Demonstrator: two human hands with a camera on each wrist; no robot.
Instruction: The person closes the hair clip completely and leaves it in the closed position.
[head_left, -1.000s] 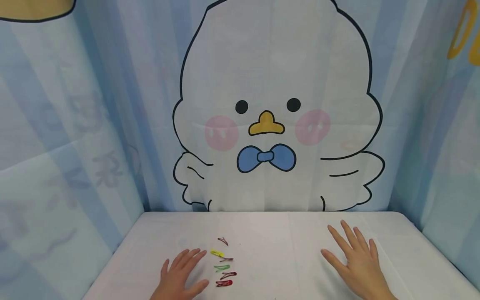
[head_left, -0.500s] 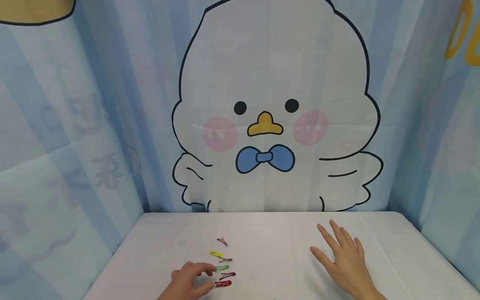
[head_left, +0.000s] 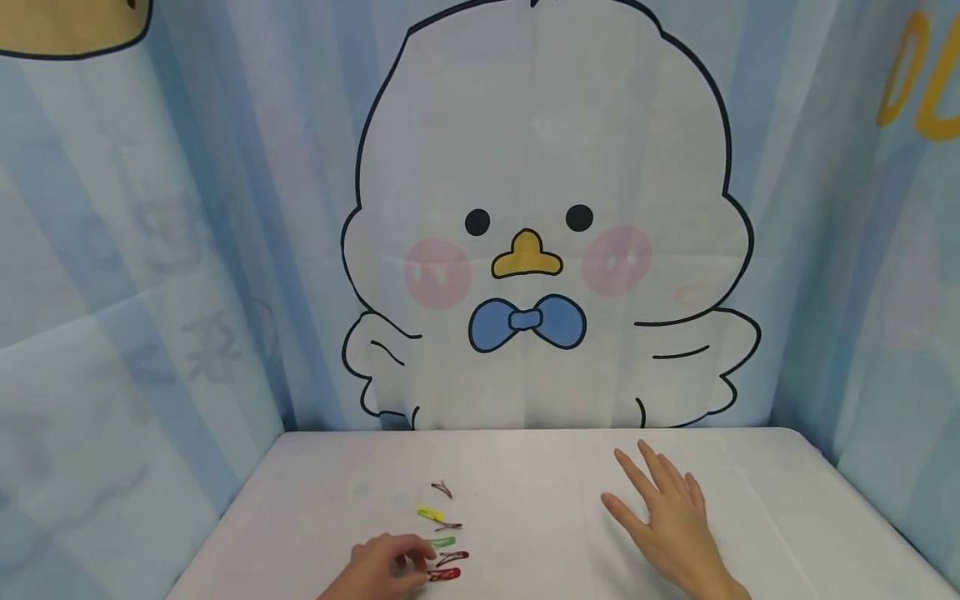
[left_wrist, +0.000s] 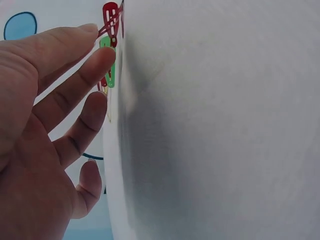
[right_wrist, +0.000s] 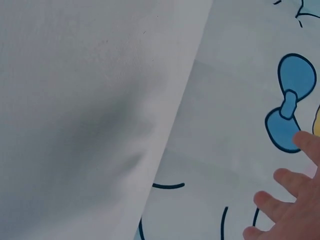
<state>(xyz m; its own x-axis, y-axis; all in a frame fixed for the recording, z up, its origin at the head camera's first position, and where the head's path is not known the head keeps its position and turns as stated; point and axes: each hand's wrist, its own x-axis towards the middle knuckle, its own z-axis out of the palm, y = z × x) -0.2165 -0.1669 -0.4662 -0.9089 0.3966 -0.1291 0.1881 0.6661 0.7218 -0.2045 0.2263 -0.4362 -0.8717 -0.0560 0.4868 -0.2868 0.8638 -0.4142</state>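
My left hand (head_left: 381, 565) is at the near left end of a column of hair clips, fingers bent. Its thumb tip meets the near end of a red hair clip (head_left: 447, 574); whether it pinches the clip is hidden. In the left wrist view, the thumb of that left hand (left_wrist: 55, 95) points at the red clip (left_wrist: 110, 20), with a green hair clip (left_wrist: 111, 70) just beyond. A dark red clip (head_left: 453, 557) and the green clip (head_left: 442, 542) lie close to the fingers. Over the table's right side hovers my right hand (head_left: 671, 529), fingers spread, holding nothing.
A yellow hair clip (head_left: 430, 513), a thin brownish clip (head_left: 450, 526) and a dark red clip (head_left: 442, 488) lie farther back in the column. The white table (head_left: 540, 500) ends at a curtain (head_left: 525, 375) printed with a cartoon bird; curtains also hang at both sides.
My left hand has moved right and toward the near red clip, its fingers bending from spread to curved. My right hand has drifted left, fingers still spread. The view has tilted slightly upward.
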